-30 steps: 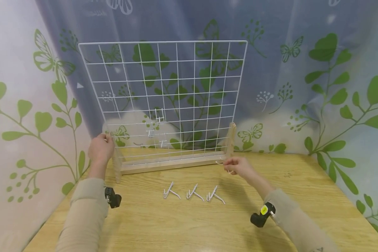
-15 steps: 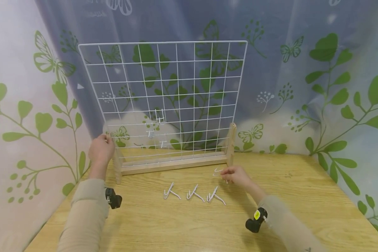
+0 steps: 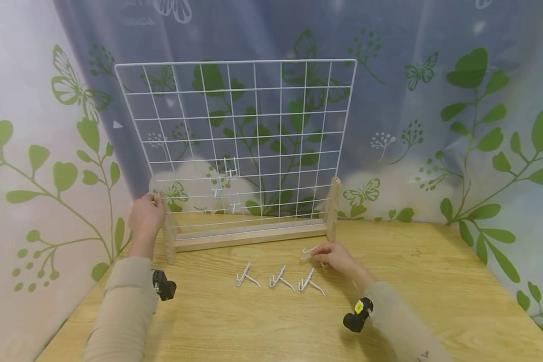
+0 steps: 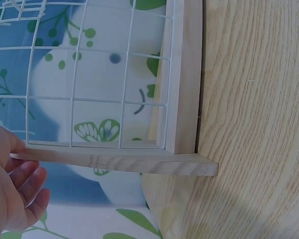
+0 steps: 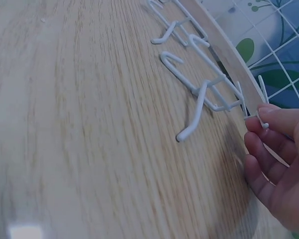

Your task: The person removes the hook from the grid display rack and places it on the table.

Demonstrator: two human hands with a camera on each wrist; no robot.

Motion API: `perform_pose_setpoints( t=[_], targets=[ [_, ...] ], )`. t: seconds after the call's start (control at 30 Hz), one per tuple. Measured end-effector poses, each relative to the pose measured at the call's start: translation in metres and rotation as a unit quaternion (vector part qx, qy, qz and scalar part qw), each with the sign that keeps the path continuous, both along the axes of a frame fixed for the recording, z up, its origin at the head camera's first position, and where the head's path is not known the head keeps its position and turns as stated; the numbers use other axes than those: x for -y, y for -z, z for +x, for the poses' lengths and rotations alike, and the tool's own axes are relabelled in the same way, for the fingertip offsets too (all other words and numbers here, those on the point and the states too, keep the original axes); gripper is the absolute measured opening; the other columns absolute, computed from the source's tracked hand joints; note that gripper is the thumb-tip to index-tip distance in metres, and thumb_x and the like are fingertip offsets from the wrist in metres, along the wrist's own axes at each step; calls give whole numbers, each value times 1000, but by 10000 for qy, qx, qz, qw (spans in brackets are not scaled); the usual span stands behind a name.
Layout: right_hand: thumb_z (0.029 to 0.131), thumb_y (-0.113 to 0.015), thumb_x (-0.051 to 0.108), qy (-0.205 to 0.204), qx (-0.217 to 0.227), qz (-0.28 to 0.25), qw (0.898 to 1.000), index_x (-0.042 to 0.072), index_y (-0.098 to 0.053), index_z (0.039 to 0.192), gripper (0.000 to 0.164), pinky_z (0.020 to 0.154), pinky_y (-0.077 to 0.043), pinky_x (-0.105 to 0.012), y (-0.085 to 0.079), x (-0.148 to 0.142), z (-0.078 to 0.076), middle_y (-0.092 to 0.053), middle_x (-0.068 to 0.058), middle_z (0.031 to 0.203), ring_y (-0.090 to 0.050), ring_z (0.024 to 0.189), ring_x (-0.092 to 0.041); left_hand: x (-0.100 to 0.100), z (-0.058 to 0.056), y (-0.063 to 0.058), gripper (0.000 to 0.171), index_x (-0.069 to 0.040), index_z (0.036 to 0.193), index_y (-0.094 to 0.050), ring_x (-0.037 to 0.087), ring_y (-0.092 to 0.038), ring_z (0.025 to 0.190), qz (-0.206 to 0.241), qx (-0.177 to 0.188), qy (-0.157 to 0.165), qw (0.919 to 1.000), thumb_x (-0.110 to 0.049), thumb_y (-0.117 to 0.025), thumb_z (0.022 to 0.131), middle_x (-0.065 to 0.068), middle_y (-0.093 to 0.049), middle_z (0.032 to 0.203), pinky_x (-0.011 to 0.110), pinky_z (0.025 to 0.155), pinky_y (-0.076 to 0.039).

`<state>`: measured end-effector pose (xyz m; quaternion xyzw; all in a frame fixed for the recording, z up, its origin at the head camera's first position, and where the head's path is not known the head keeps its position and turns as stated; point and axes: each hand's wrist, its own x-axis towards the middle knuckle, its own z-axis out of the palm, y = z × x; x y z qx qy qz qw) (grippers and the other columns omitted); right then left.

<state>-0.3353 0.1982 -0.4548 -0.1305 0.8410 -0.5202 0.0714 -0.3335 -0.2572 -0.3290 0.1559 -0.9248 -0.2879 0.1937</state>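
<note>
Left in the head view, the left hand [image 3: 147,216] pinches a wooden upright [image 4: 134,163]; lower centre lie three white hooks [image 3: 279,277], the right wrist view showing two; right of centre, the right hand [image 3: 338,257] pinches another hook [image 5: 263,90].

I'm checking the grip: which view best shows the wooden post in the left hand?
The left wrist view: the wooden post appears close up, from the left hand to its lower end. The head view shows it smaller, partly covered by the hand; the right wrist view misses it.
</note>
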Motion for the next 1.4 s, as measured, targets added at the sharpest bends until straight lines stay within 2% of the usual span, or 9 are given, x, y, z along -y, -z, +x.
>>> perform_pose_setpoints(
  t=[0.1, 0.27, 0.4, 0.73, 1.03, 1.27, 1.4],
  targets=[
    [88, -62, 4, -107, -95, 84, 9999, -10, -65, 101, 20, 52, -42, -21, 3, 1, -2, -67, -13, 88, -48, 58, -8, -1, 1, 0, 45, 3, 123, -53, 43, -57, 99, 10, -9, 23, 10000, -29, -29, 100, 26, -59, 114, 51, 73, -46],
    [87, -61, 3, -92, -125, 137, 9998, -10, -65, 102, 20, 53, -42, -21, 4, 5, -4, -68, -15, 90, -49, 60, -8, -1, 2, -1, 44, 3, 122, -53, 43, -57, 99, -30, -45, 27, 10000, -27, -30, 100, 26, -59, 113, 51, 73, -46],
    [87, -62, 3, 13, -58, 188, 9998, -8, -66, 101, 18, 53, -42, -21, 6, 7, -6, -68, -10, 88, -50, 61, -8, -1, 2, -1, 43, 3, 122, -53, 43, -57, 99, -36, -50, 35, 10000, -26, -30, 99, 26, -59, 114, 52, 73, -47],
    [84, -63, -1, -140, -89, 149, 9998, -11, -65, 97, 17, 51, -39, -18, 8, 7, -9, -66, -3, 80, -47, 58, -6, 0, 1, -1, 42, 3, 124, -52, 44, -57, 101, -37, 18, 64, 10000, -24, -33, 98, 26, -58, 116, 52, 75, -46],
    [85, -61, -2, 3, 284, -140, 9995, -13, -62, 100, 19, 52, -43, -18, 9, 6, -6, -67, -3, 79, -53, 61, -5, -1, 2, -1, 42, 2, 121, -53, 43, -57, 100, -2, 5, 58, 10000, -25, -32, 98, 25, -59, 115, 51, 75, -46],
    [86, -60, 1, -48, 495, -261, 9984, -12, -61, 101, 20, 55, -45, -21, 2, 2, -4, -65, -2, 82, -55, 65, -8, -2, 4, -3, 42, 2, 123, -52, 43, -57, 101, -31, 62, 48, 10000, -25, -32, 98, 26, -58, 117, 51, 75, -47],
    [87, -59, 2, -67, 408, -277, 9988, -14, -59, 105, 24, 58, -44, -24, -6, 3, -4, -64, -3, 85, -53, 65, -9, -1, 4, -4, 42, 2, 123, -52, 44, -56, 103, -11, 83, 45, 10000, -25, -32, 98, 26, -58, 118, 51, 76, -46]
  ],
)
